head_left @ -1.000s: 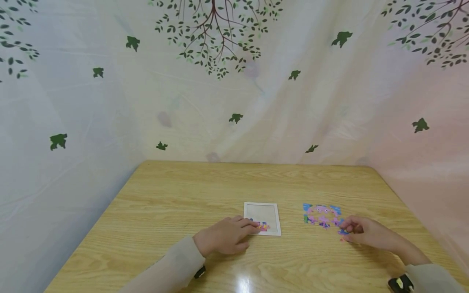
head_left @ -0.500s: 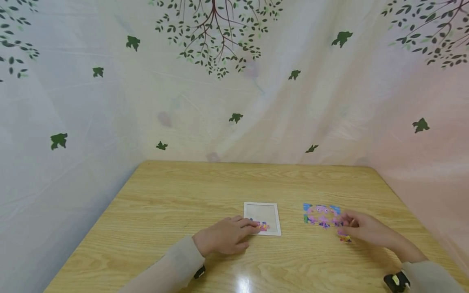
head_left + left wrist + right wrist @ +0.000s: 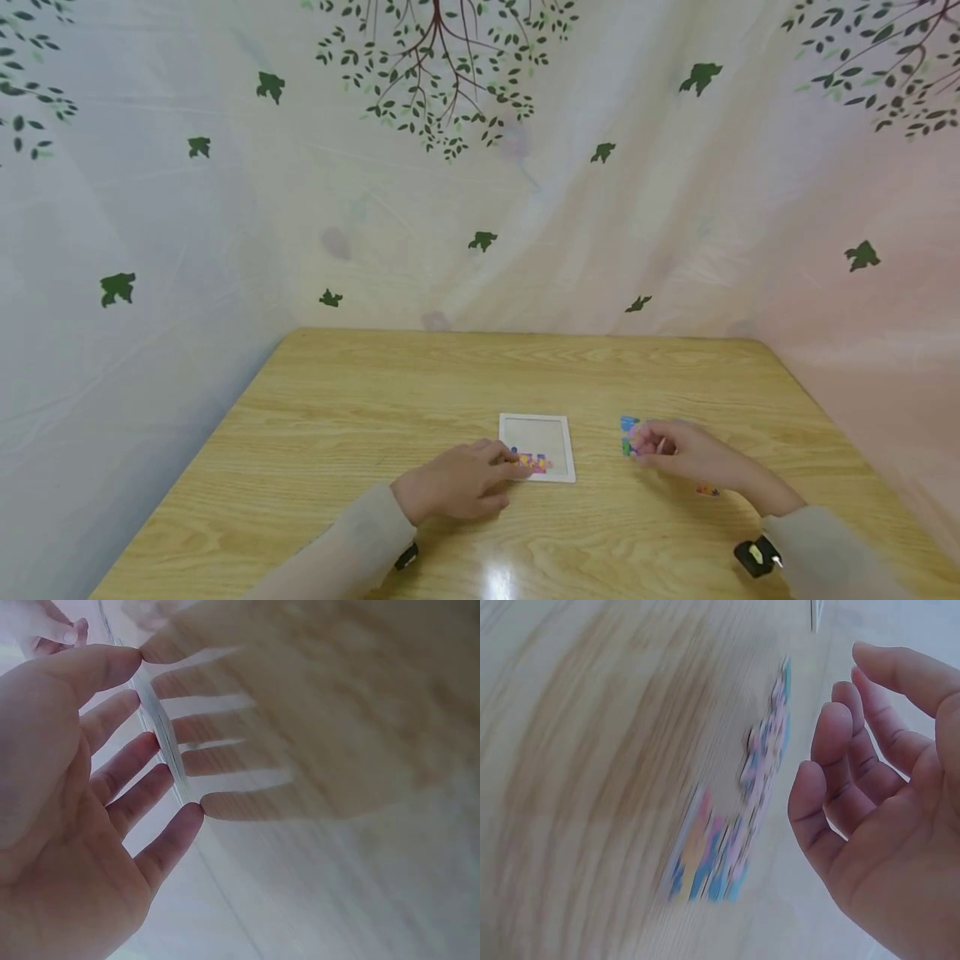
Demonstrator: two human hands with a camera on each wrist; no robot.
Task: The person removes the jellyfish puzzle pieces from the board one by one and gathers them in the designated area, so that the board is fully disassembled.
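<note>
The left hand [image 3: 467,481] lies over the left side of a white-bordered puzzle frame [image 3: 569,450], with its fingertips touching it. Its fingers look spread and fairly straight in the left wrist view. Several colourful puzzle pieces [image 3: 538,463] lie along the lower part of the frame, partly covered by those fingers. Above the joined puzzle [image 3: 759,784], with its pink figure and blue background, hovers the right hand [image 3: 686,450]. Loosely curled fingers [image 3: 832,735] hold nothing in the right wrist view. From the head, most of that puzzle is hidden behind this hand.
Both lie on a wooden table [image 3: 360,392], with a light curtain [image 3: 420,200] of printed leaves behind it. A yellow-red puzzle piece end [image 3: 707,491] shows below the right forearm. Black wrist devices [image 3: 756,556] sit at both sleeves.
The right hand has moved left from the puzzle's lower right corner to above its middle, and now covers most of it. The left hand has stayed nearly still on the frame.
</note>
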